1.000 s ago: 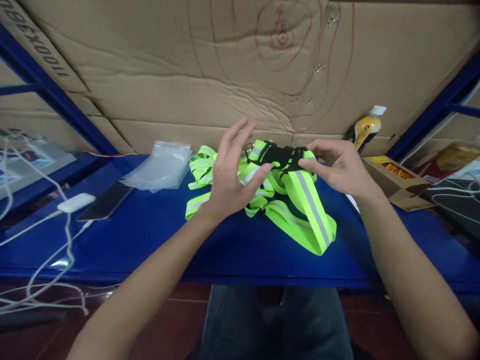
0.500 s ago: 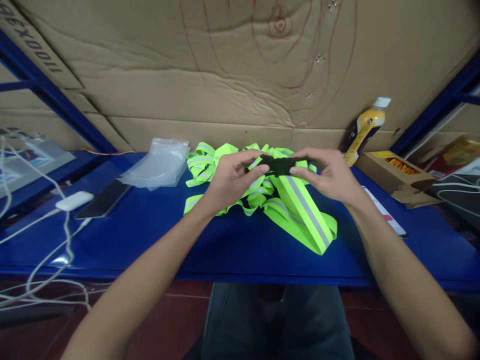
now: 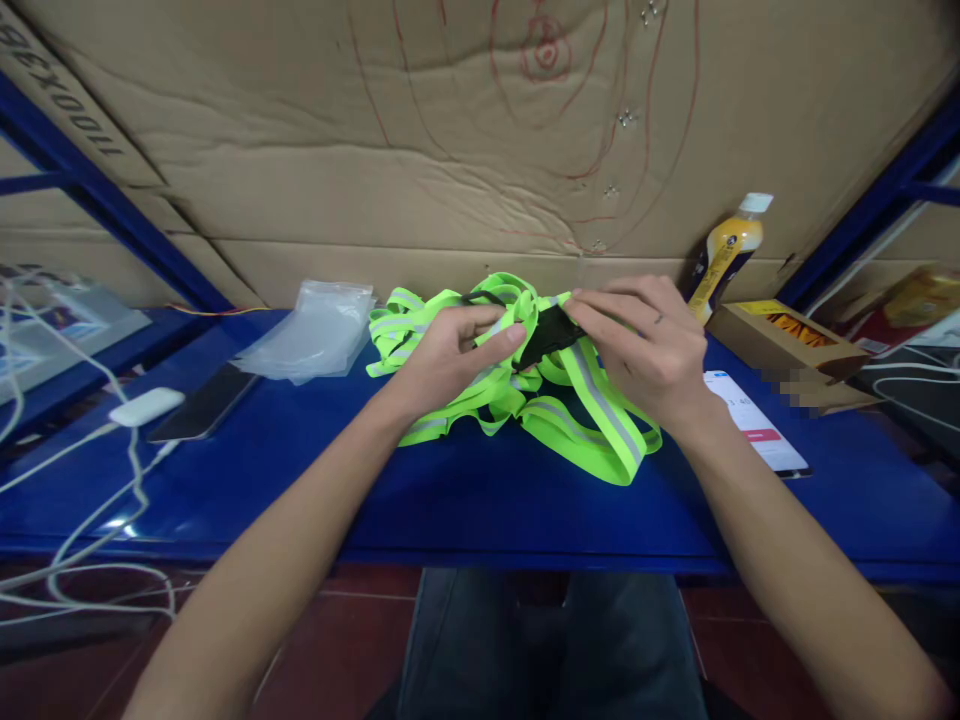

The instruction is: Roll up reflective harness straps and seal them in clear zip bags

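Note:
A tangle of neon yellow-green reflective straps (image 3: 611, 420) with grey stripes lies on the blue tabletop. In its midst, a black piece (image 3: 550, 335) on the straps is held up between both hands; whether it is a buckle or fabric I cannot tell. My left hand (image 3: 457, 355) is closed on the strap at the left of the black piece, thumb on the near side. At the right end, my right hand (image 3: 649, 335) pinches the black piece with bent fingers, its fingertips partly hidden. More loops of strap spill out to the left, behind my left hand.
Clear plastic bags (image 3: 309, 332) and a dark phone (image 3: 202, 402) lie to the left, with a white charger (image 3: 147, 406) and cables. At the right stand a drink bottle (image 3: 726, 260), an open cardboard box (image 3: 787, 340) and a lit phone (image 3: 761, 425). Cardboard (image 3: 300, 190) walls the back.
My right hand has turned over, its back now facing me, and the black piece is tilted. My left hand has gathered a strap loop upward; more of the lit phone shows.

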A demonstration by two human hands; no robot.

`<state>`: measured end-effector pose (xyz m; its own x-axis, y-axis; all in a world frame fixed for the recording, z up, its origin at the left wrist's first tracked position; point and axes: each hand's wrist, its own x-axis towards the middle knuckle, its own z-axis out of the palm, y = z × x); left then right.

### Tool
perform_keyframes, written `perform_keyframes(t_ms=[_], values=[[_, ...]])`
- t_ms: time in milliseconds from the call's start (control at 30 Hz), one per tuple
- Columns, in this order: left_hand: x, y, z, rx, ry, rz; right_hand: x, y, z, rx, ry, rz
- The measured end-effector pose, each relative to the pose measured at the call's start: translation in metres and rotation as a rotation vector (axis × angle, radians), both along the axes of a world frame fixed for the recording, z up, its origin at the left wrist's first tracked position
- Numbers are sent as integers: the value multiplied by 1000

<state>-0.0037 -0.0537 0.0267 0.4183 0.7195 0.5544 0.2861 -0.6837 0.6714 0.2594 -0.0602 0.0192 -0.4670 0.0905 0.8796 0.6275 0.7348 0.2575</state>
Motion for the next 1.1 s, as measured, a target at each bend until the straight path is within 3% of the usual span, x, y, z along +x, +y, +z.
perform_keyframes(t_ms=[200, 300, 467, 533, 633, 800, 900, 967, 1033, 1100], values=[[-6, 9, -1, -20, -198, -6, -13, -9, 6, -328, 66, 150], [-5, 7, -1, 39, -95, -17, -13, -10, 7, -450, 156, 117], [2, 0, -5, 293, 46, -16, -8, -5, 2, -621, -10, 117], [4, -2, -6, 351, 75, 40, -7, -3, -3, -539, 4, 115], [6, -4, -7, 301, 48, 76, -2, 1, -9, -353, 98, 67], [-3, 6, -1, -179, -308, -49, 23, 18, -9, -76, 304, -100], [-14, 19, -1, -372, -566, 45, 38, 26, -6, 67, 390, -177], [-18, 24, 0, -241, -680, 256, 41, 27, -4, 104, 387, -190], [-16, 19, 2, 109, -677, 453, 36, 25, -5, 115, 335, -173], [-9, 6, 6, 451, -534, 471, 26, 20, -7, 107, 256, -146]])
